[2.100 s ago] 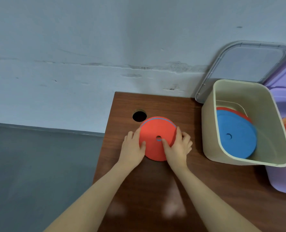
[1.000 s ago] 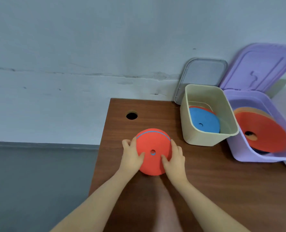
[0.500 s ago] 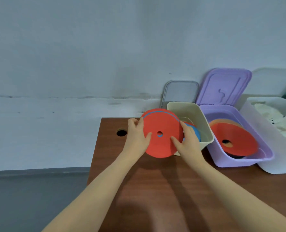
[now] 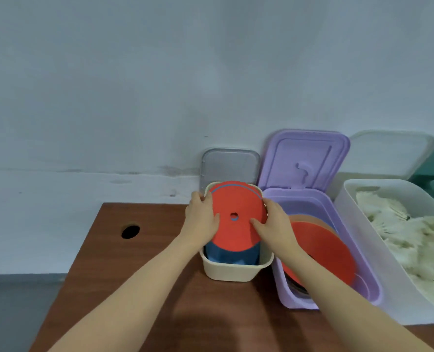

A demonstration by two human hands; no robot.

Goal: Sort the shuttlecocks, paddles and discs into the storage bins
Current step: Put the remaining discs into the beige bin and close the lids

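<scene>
Item: red disc [image 4: 237,219], round, small centre hole, a thin blue edge line near its top; at centre frame, tilted over the open cream bin [image 4: 227,271], its lower part inside the bin in front of a blue disc [image 4: 230,255]; whether it touches that disc cannot be told.
Left hand [image 4: 202,219]: at the disc's left edge, thumb on the red face, fingers curled behind the rim; grips the disc.
Right hand [image 4: 274,224]: at the disc's right edge, thumb on the face, fingers wrapped round the rim; grips the disc.
Cream bin: on the brown counter [image 4: 134,275], just left of a purple bin [image 4: 337,288], touching or nearly so; grey lid [image 4: 230,165] upright against the wall behind it.
Purple bin: lid [image 4: 303,158] raised at the back; holds a large red disc [image 4: 322,252] leaning on a paler orange one.
Clear bin [image 4: 388,288]: right of frame, filled with white shuttlecocks [image 4: 414,235].
Counter: round cable hole [image 4: 130,231] at left.
</scene>
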